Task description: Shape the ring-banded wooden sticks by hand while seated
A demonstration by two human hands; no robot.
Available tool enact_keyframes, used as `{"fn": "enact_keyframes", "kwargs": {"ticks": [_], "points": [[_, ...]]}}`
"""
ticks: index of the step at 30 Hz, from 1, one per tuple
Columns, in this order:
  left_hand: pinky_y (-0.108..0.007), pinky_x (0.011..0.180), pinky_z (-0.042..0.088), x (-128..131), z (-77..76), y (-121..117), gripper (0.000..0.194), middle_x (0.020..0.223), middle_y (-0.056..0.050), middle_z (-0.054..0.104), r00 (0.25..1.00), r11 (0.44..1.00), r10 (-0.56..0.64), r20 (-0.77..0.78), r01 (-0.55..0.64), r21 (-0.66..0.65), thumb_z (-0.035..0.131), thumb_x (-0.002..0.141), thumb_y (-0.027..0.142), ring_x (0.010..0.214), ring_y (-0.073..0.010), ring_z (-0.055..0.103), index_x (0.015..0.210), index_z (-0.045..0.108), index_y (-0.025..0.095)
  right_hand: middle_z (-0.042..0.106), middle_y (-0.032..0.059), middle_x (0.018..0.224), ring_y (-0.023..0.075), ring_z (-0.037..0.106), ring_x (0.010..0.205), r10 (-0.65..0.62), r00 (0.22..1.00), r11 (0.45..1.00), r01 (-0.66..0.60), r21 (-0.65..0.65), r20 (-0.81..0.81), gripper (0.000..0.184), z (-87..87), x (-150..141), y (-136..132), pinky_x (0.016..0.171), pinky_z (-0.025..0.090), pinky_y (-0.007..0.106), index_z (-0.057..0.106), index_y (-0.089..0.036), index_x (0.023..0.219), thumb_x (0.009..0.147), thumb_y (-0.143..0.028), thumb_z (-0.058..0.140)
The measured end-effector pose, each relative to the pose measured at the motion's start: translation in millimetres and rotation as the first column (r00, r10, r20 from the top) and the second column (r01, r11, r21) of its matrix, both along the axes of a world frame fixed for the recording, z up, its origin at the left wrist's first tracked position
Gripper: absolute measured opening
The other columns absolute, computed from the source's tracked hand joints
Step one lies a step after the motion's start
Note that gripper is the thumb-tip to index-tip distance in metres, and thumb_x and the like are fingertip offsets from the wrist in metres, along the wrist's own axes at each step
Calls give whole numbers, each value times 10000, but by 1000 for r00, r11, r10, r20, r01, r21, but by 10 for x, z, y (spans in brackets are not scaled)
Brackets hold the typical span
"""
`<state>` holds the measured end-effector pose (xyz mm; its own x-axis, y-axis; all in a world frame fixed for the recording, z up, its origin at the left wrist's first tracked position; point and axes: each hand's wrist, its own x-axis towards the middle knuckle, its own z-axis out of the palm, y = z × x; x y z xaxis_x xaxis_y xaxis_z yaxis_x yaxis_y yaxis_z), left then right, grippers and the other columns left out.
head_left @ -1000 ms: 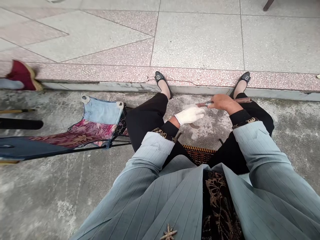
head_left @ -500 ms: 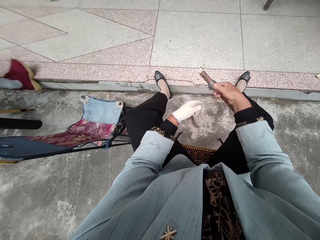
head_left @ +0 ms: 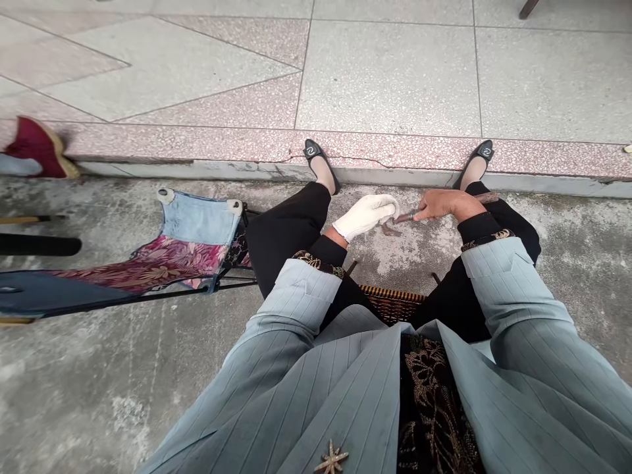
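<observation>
My left hand (head_left: 366, 216), in a white knit glove, is closed around a curved brown piece (head_left: 391, 231) whose end sticks out below the fingers. Its kind is hard to make out. My bare right hand (head_left: 439, 204) grips a brown stick (head_left: 488, 197) wound with grey wire (head_left: 411, 215). One end of the stick points left at the gloved fingers, and the other shows past my right wrist. Both hands are close together, low between my knees. Whether the stick touches the brown piece, I cannot tell.
A folding chair (head_left: 182, 257) with patched fabric stands to my left. Beyond it a red shoe (head_left: 42, 148) of another person rests by the tiled step (head_left: 247, 141). My feet are on that step's edge. A woven seat (head_left: 392, 304) shows beneath me.
My right hand has turned the stick from pointing up and away to pointing left, and lowered it toward the glove. The left hand has barely shifted.
</observation>
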<state>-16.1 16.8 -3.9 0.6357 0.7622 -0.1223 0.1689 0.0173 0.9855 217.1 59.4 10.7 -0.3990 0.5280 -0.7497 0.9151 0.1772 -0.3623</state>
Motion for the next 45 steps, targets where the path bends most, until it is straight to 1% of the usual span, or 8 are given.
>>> {"fn": "enact_keyframes", "kwargs": {"ticks": [6,9,14,20,26,30,34,45], "points": [[-250,558,351,-14,-186,96,179,637,5,539,981,982,188,-49,-186,28,561,841,330,556,-112,437,829,605,156,621,4,640,115,512,577,18,905,915,-186,-358,-425,485,216,17,-99,597,395,259,722,-171,822,744,-648,691],[-252,554,342,15,-228,91,154,592,11,505,972,978,207,-112,-206,18,541,839,300,543,-113,420,783,582,162,647,10,713,111,517,601,-212,772,976,135,-172,-600,483,255,85,-71,608,404,254,707,-180,874,772,-651,667],[-235,557,335,99,-156,-21,250,644,5,536,986,995,-98,-136,99,4,500,876,356,557,-103,434,821,629,149,618,43,672,122,484,569,-462,661,782,618,80,-592,541,93,88,1,575,382,271,668,-156,773,813,-690,594],[-226,617,370,27,-8,-20,286,713,2,584,957,980,-129,-259,163,115,481,887,351,637,-109,496,847,668,138,648,74,753,171,540,651,-227,972,952,235,198,-61,402,43,-52,-11,610,364,305,707,-140,821,826,-539,654],[-226,587,369,-59,-93,65,266,663,12,558,984,998,1,-176,11,63,532,877,368,601,-107,486,893,641,127,595,1,633,102,488,567,19,889,915,-200,-350,-458,427,184,-10,-79,590,381,256,678,-164,732,799,-586,680],[-215,536,332,21,-124,28,263,618,20,500,998,997,27,-63,-31,-70,540,886,390,548,-95,442,877,605,135,611,-3,671,83,468,550,-345,594,938,233,-255,-727,429,255,70,-89,547,366,236,666,-162,797,774,-588,708],[-208,521,304,90,-117,-30,261,592,27,463,999,997,-39,-31,37,-65,516,905,376,524,-85,403,827,595,140,590,14,645,82,443,519,-507,385,757,627,-185,-771,473,158,122,-26,502,335,237,614,-162,709,749,-622,713],[-228,656,387,59,-66,-36,315,752,-4,629,932,958,-164,-324,228,172,469,912,359,658,-114,521,880,683,130,609,41,645,165,536,633,-240,971,939,238,249,-24,340,142,-58,1,605,350,299,680,-157,731,846,-474,643]]}}
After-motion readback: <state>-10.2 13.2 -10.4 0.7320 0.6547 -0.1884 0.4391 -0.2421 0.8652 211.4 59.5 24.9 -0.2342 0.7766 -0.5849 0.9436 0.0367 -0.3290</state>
